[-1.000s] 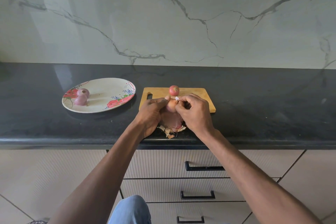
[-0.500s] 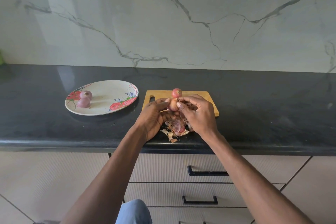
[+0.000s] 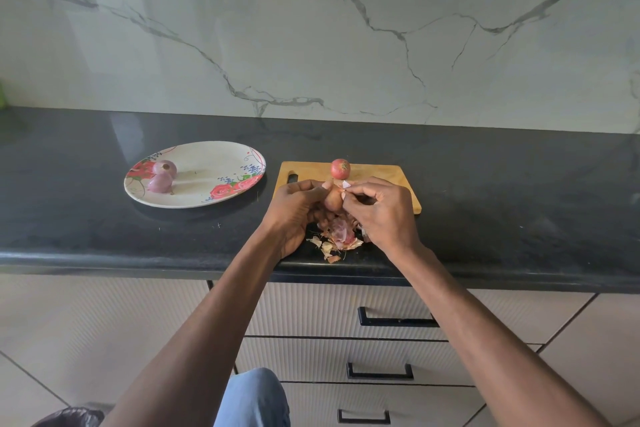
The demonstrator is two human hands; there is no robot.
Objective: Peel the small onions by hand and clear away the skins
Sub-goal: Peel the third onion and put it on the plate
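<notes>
My left hand grips a small brown-skinned onion over the near edge of a wooden cutting board. My right hand pinches a pale flake of skin at the onion's top. One unpeeled red onion stands at the board's far edge. Below my hands a heap of loose skins lies on the black counter. Two peeled purple onions sit at the left of a floral plate.
The black counter runs left and right, with its front edge just below the skins. Drawers with black handles are underneath. A dark bin bag shows at the bottom left, and a marble wall stands behind.
The hands have stayed over the board's near edge. The right fingers have shifted to the onion's top and now pinch a pale flake of skin.
</notes>
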